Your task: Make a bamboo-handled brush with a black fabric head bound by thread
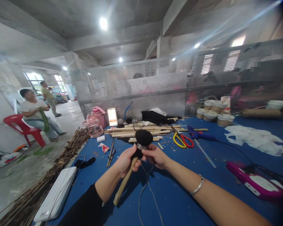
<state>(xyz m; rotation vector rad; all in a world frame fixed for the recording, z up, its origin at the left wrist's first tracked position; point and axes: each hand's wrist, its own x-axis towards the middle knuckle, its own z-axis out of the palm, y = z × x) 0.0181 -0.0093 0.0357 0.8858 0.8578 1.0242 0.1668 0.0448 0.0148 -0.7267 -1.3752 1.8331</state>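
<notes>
Partly, the left hand [125,160] hides the stick [124,185] it grips; the right hand [157,155] pinches a black bundle [143,138].

The one camera sits on the person's head and looks forward and down. The left hand [125,161] and right hand [157,156] are close by, over the blue table [179,208]. Farther off, it sees a metal screen full of holes [127,84] and the grey ceiling [134,12].
</notes>
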